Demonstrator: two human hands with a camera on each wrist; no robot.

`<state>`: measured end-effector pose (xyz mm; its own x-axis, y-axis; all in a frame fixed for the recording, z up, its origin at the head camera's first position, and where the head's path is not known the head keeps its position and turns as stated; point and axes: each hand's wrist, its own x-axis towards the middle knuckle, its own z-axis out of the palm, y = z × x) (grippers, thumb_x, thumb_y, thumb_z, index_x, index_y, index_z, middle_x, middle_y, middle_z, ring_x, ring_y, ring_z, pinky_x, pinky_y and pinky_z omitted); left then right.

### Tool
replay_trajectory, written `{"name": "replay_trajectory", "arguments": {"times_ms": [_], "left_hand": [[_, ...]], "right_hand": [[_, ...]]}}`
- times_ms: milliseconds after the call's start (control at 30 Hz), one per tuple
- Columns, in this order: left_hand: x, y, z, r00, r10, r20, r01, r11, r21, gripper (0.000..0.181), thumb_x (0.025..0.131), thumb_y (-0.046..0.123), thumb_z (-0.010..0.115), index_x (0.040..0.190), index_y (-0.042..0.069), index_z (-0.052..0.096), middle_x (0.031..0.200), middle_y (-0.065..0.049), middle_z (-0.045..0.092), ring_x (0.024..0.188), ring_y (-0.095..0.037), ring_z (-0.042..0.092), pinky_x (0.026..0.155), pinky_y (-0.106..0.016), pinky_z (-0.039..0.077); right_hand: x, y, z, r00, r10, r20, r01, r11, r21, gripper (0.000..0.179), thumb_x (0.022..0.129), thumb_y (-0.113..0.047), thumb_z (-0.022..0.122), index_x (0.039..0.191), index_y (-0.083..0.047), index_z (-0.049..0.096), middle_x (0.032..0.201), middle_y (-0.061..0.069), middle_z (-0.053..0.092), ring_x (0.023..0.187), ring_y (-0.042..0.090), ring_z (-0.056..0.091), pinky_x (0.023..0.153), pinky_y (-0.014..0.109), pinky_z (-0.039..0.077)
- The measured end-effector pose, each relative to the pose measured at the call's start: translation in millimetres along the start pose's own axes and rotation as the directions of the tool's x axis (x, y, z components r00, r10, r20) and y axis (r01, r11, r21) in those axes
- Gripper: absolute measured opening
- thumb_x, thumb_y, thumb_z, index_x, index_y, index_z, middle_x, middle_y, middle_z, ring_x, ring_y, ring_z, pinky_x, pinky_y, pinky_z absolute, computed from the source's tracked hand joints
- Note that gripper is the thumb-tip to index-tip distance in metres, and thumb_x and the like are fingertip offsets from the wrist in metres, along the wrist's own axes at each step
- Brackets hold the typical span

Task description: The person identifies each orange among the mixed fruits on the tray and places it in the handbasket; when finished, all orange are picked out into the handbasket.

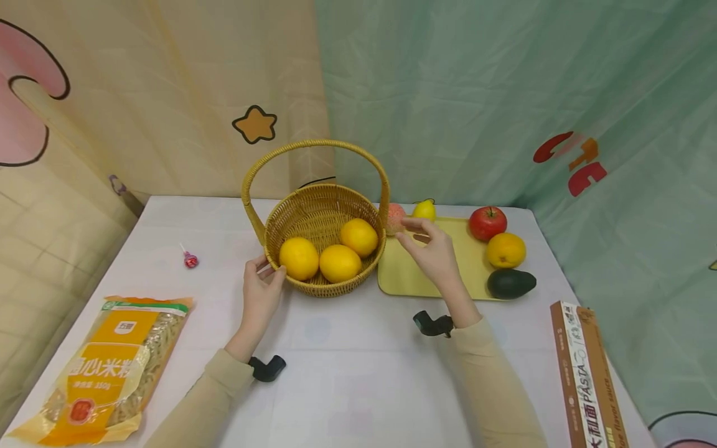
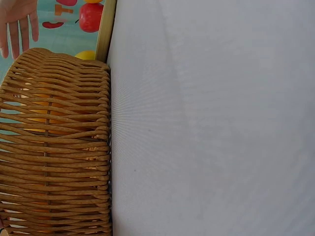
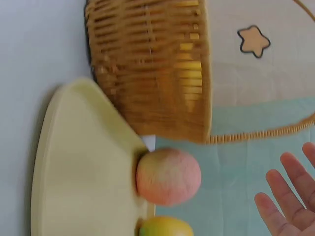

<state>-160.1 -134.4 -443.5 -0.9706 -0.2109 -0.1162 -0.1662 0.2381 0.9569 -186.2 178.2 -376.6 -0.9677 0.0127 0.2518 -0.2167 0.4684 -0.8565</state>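
Note:
A woven wicker basket [image 1: 313, 287] with a tall arched handle holds three yellow-orange round fruits [image 1: 340, 264]. My left hand [image 1: 261, 292] holds the basket's near-left rim, its thumb at the edge and its fingers along the outside. In the left wrist view the basket's side [image 2: 54, 162] fills the left, and that hand's grip is out of sight. Over the yellow tray [image 1: 406, 274] hovers my right hand [image 1: 434, 252], fingers spread apart and holding nothing. Just beyond its fingertips lies a pink peach [image 3: 169, 176], between basket and tray, with a lemon [image 1: 424, 210] beside it.
Along the tray's right side lie a red tomato [image 1: 488, 223], another yellow-orange fruit [image 1: 506, 250] and an avocado [image 1: 511, 284]. A pasta box [image 1: 588, 373] lies at the right edge. On the left are a noodle bag [image 1: 106, 367] and a lollipop [image 1: 190, 259]. Curtains hang behind the table.

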Motion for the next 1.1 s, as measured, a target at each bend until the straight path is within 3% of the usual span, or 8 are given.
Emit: {"name": "replay_trajectory", "arguments": {"times_ms": [267, 400, 500, 700, 867, 1100], "left_hand": [[0.5, -0.7, -0.1, 1.000, 0.005, -0.001, -0.005, 1.000, -0.007, 0.056, 0.098, 0.016, 0.054, 0.144, -0.003, 0.030, 0.149, -0.021, 0.036, 0.129, -0.032, 0.047, 0.078, -0.011, 0.047], [1.0, -1.8, 0.2, 1.000, 0.006, 0.001, -0.006, 1.000, -0.010, 0.055, 0.098, 0.016, 0.054, 0.144, -0.002, 0.030, 0.149, -0.020, 0.036, 0.130, -0.031, 0.047, 0.083, -0.016, 0.049], [0.8, -1.7, 0.4, 1.000, 0.004, 0.001, -0.004, 1.000, -0.008, 0.056, 0.098, 0.017, 0.054, 0.144, -0.002, 0.030, 0.149, -0.020, 0.036, 0.130, -0.031, 0.047, 0.086, -0.021, 0.050], [0.4, -1.3, 0.2, 1.000, 0.003, 0.001, -0.003, 1.000, -0.007, 0.056, 0.098, 0.017, 0.054, 0.144, -0.002, 0.030, 0.149, -0.020, 0.036, 0.129, -0.031, 0.047, 0.083, -0.016, 0.048], [0.8, -1.8, 0.3, 1.000, 0.006, -0.001, -0.006, 1.000, -0.007, 0.056, 0.098, 0.017, 0.054, 0.144, -0.002, 0.030, 0.148, -0.020, 0.035, 0.129, -0.031, 0.047, 0.080, -0.013, 0.047], [0.9, -1.6, 0.7, 1.000, 0.010, -0.007, -0.010, 1.000, -0.009, 0.055, 0.097, 0.016, 0.054, 0.144, -0.003, 0.030, 0.148, -0.020, 0.036, 0.128, -0.031, 0.047, 0.076, -0.009, 0.046]], "right_hand": [[-3.9, 14.7, -36.4, 0.989, 0.120, -0.082, -0.122, 0.992, -0.013, 0.043, 0.091, -0.029, 0.071, 0.125, -0.004, 0.063, 0.128, 0.013, 0.064, 0.121, 0.028, 0.059, 0.106, 0.045, 0.047], [-6.6, 22.1, -51.2, 0.984, 0.138, -0.110, -0.141, 0.990, -0.017, 0.046, 0.090, -0.033, 0.072, 0.125, -0.004, 0.062, 0.128, 0.013, 0.064, 0.121, 0.027, 0.058, 0.108, 0.044, 0.046], [-7.6, 28.0, -62.7, 0.971, 0.192, -0.140, -0.197, 0.980, -0.029, 0.050, 0.090, -0.037, 0.070, 0.128, -0.006, 0.061, 0.130, 0.011, 0.063, 0.123, 0.024, 0.057, 0.109, 0.038, 0.045], [-6.8, 41.5, -89.6, 0.922, 0.274, -0.274, -0.298, 0.953, -0.049, 0.050, 0.089, -0.036, 0.072, 0.129, -0.008, 0.062, 0.128, 0.009, 0.064, 0.116, 0.014, 0.058, 0.100, 0.020, 0.048], [-7.6, 53.9, -114.0, 0.869, 0.331, -0.367, -0.374, 0.926, -0.050, 0.054, 0.089, -0.039, 0.071, 0.133, -0.010, 0.060, 0.132, 0.010, 0.062, 0.123, 0.018, 0.057, 0.107, 0.027, 0.044], [-8.5, 72.5, -137.9, 0.807, 0.465, -0.363, -0.515, 0.856, -0.049, 0.071, 0.092, -0.047, 0.064, 0.150, -0.015, 0.039, 0.153, 0.008, 0.044, 0.141, 0.024, 0.038, 0.118, 0.038, 0.033]]}}
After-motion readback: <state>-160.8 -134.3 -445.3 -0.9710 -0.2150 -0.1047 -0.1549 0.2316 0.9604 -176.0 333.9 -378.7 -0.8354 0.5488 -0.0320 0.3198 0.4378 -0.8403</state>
